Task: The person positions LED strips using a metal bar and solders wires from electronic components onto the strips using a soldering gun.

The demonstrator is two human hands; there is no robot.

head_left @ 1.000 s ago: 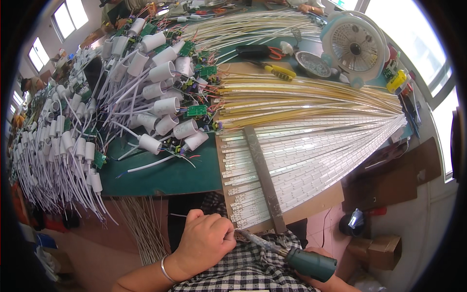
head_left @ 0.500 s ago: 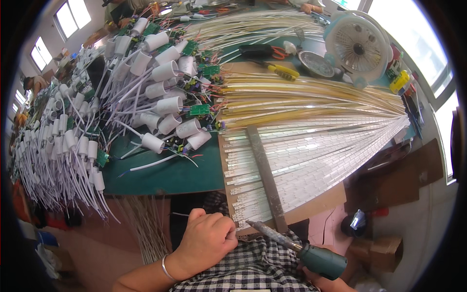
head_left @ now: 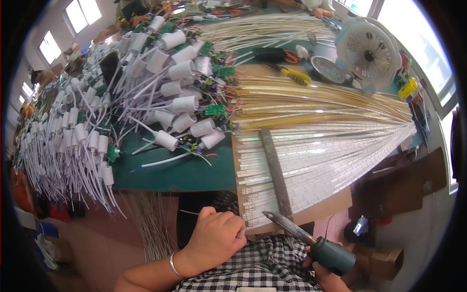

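Note:
My right hand [head_left: 329,278] grips the dark green handle of a soldering iron [head_left: 297,232]. Its tip points up and left, over the near edge of the LED strips [head_left: 321,158]; I cannot tell whether it touches them. My left hand [head_left: 216,238] is closed beside the strips' near left corner, with a bracelet at the wrist. A thin pale wire [head_left: 188,211] sticks out from its far left side; the fingertips are hidden. White strips fan out on a cardboard sheet [head_left: 335,199], with a dark flat bar [head_left: 276,173] lying across them.
White cylindrical housings [head_left: 185,104] with cables and green circuit boards [head_left: 215,110] crowd the green table's [head_left: 189,175] left. Yellowish strips [head_left: 311,100] lie beyond the white ones. Yellow-handled pliers [head_left: 296,76], a round metal dish [head_left: 327,69] and a fan [head_left: 368,56] stand farther back.
The whole view has shifted slightly, so the table appears farther right. The iron's tip has risen a little relative to the strips. Both hands keep their grips.

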